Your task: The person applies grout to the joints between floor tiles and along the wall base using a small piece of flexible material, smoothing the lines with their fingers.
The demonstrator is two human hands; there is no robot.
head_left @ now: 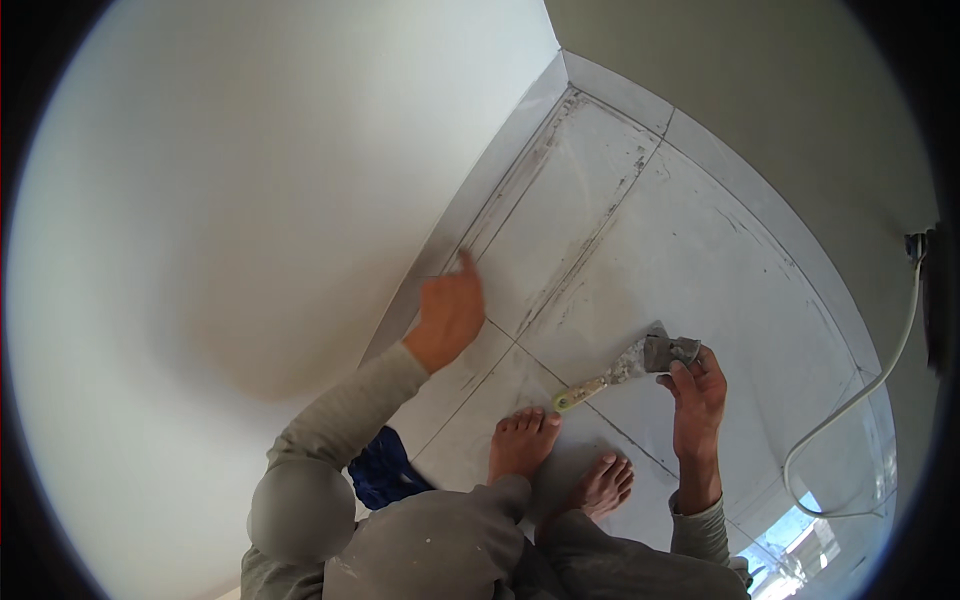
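Observation:
My left hand (450, 312) reaches toward the left wall's skirting, index finger stretched out and the other fingers curled, with nothing visible in it. Its fingertip is slightly blurred near the joint between skirting and floor; whether it touches, I cannot tell. Above the floor tiles at the right, my right hand (698, 395) pinches a small dark grey, smeared piece (668, 352) between thumb and fingers. Beside that piece is a putty knife (582, 392) with a yellowish handle and a dirty blade that meets it. I cannot tell if the knife is held or lying on the floor.
Pale floor tiles (690, 240) carry dark smears along their joints. Tile skirting (620, 88) runs along both walls to the corner. My bare feet (525, 440) stand near the putty knife. A dark blue cloth (385, 470) lies by my left leg. A white cable (850, 410) hangs at the right.

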